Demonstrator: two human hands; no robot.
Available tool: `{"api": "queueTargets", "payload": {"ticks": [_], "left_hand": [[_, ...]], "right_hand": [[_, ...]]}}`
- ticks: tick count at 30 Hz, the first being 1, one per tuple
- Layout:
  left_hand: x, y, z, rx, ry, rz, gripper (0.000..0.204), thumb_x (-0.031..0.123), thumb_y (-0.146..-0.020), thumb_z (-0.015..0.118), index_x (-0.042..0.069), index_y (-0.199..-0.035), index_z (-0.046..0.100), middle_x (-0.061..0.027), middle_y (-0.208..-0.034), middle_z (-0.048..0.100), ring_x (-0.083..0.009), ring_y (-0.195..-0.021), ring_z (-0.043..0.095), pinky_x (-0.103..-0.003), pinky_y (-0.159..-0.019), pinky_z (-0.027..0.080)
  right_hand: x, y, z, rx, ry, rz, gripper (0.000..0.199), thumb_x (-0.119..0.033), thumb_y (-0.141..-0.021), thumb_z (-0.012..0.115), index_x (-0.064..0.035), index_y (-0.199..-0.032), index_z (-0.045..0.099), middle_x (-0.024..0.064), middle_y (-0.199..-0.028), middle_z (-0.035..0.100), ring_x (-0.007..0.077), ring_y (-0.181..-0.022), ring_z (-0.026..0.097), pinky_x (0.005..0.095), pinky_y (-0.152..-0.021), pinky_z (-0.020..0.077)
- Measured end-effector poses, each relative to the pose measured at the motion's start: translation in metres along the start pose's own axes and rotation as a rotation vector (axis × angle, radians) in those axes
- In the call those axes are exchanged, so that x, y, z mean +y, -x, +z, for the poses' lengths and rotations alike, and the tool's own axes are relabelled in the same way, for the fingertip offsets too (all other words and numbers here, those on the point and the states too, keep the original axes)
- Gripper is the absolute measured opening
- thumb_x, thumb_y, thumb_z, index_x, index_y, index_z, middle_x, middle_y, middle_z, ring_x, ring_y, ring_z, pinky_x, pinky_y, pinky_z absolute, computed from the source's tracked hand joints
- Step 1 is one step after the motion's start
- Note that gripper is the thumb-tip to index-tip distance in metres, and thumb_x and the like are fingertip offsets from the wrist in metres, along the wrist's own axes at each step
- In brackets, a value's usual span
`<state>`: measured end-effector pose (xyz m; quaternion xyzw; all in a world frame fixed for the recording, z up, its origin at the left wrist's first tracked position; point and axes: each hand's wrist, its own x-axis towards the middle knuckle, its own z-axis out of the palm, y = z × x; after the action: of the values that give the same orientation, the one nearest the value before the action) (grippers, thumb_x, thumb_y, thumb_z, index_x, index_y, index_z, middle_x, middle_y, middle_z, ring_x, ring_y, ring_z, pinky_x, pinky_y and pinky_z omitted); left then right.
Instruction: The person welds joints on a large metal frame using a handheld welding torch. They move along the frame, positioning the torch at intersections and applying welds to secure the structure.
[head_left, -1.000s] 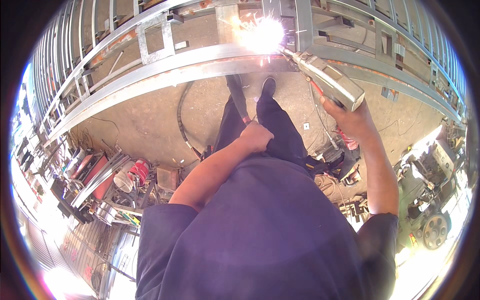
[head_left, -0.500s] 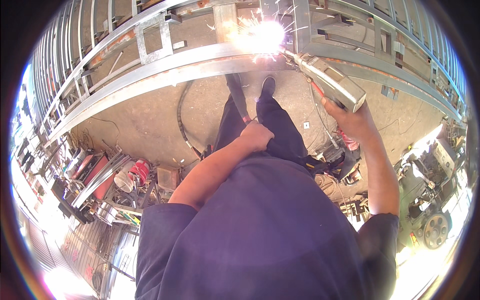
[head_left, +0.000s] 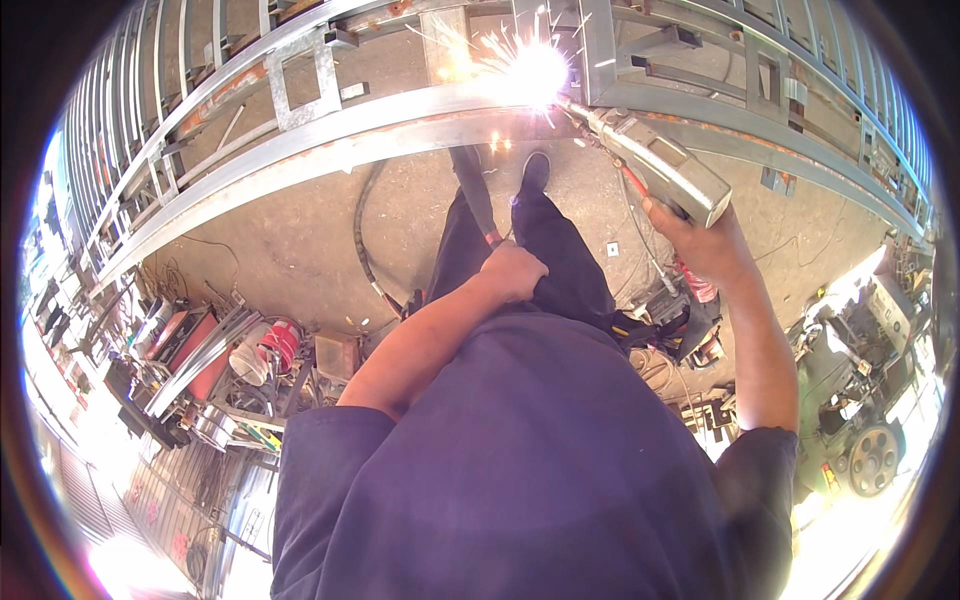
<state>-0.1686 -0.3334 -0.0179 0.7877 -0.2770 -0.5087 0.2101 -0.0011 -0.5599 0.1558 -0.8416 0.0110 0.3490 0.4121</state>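
One view is all I have, the head camera looking straight down. My right hand [head_left: 700, 240] sits at about two o'clock, fingers wrapped around the rear of a silver welding torch [head_left: 660, 165] and gripping it firmly. The torch slants up toward twelve o'clock, its tip meeting the grey steel frame [head_left: 300, 130] where a white burst of sparks [head_left: 530, 70] flares against the rail. My left hand [head_left: 512, 270] is near the centre, closed into a loose fist and resting on my dark trouser leg [head_left: 570, 260]; I cannot tell whether it holds anything. My shoes [head_left: 535, 170] stand on the concrete floor [head_left: 290, 250] just below the frame. A black hose [head_left: 365, 240] curves across the floor at eleven o'clock. Metal scrap and a red canister [head_left: 280, 345] lie at nine o'clock. A grey machine [head_left: 860, 440] stands at four o'clock.
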Motion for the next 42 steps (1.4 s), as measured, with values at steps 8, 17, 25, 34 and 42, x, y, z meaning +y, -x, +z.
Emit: {"api": "queueTargets", "payload": {"ticks": [8,17,25,34,42], "left_hand": [[-0.001,-0.004,0.003,-0.005,0.002,0.006,0.045,0.021,-0.074,0.075,0.017,-0.119,0.076,-0.0107,-0.099,0.077,-0.0303,-0.100,0.073,-0.045,-0.090,0.052],[0.003,-0.005,-0.001,-0.028,-0.003,0.000,0.048,0.021,-0.076,0.075,0.017,-0.124,0.074,-0.0104,-0.104,0.077,-0.0295,-0.104,0.072,-0.044,-0.095,0.050],[0.005,-0.008,0.000,-0.026,0.008,-0.002,0.047,0.021,-0.076,0.075,0.017,-0.123,0.075,-0.0102,-0.105,0.077,-0.0284,-0.105,0.072,-0.044,-0.097,0.049],[0.003,-0.011,0.007,0.003,-0.008,0.015,0.046,0.022,-0.074,0.075,0.017,-0.119,0.076,-0.0101,-0.102,0.077,-0.0305,-0.101,0.073,-0.045,-0.091,0.052],[0.000,-0.013,0.011,0.034,-0.005,0.049,0.044,0.023,-0.070,0.075,0.016,-0.114,0.077,-0.0101,-0.097,0.077,-0.0310,-0.097,0.073,-0.046,-0.086,0.053]], "right_hand": [[0.003,0.003,-0.001,-0.004,0.018,-0.013,0.044,-0.023,-0.093,0.079,-0.0011,-0.129,0.066,0.0125,-0.111,0.074,0.0179,-0.098,0.069,0.0352,-0.087,0.0557],[0.002,0.006,-0.004,-0.012,0.018,0.015,0.043,-0.023,-0.093,0.078,-0.0015,-0.128,0.067,0.0100,-0.106,0.073,0.0154,-0.093,0.068,0.0329,-0.082,0.0556],[0.007,0.010,-0.004,0.015,0.034,0.055,0.044,-0.024,-0.093,0.078,-0.0012,-0.129,0.066,0.0106,-0.108,0.074,0.0153,-0.095,0.068,0.0324,-0.084,0.0556],[0.008,0.012,-0.005,0.009,0.063,0.055,0.045,-0.023,-0.093,0.078,-0.0017,-0.130,0.066,0.0132,-0.110,0.074,0.0179,-0.098,0.070,0.0338,-0.086,0.0558],[0.016,0.014,-0.004,0.021,-0.024,0.085,0.047,-0.025,-0.092,0.079,-0.0013,-0.130,0.065,0.0081,-0.107,0.074,0.0136,-0.095,0.066,0.0319,-0.085,0.0542]]}}
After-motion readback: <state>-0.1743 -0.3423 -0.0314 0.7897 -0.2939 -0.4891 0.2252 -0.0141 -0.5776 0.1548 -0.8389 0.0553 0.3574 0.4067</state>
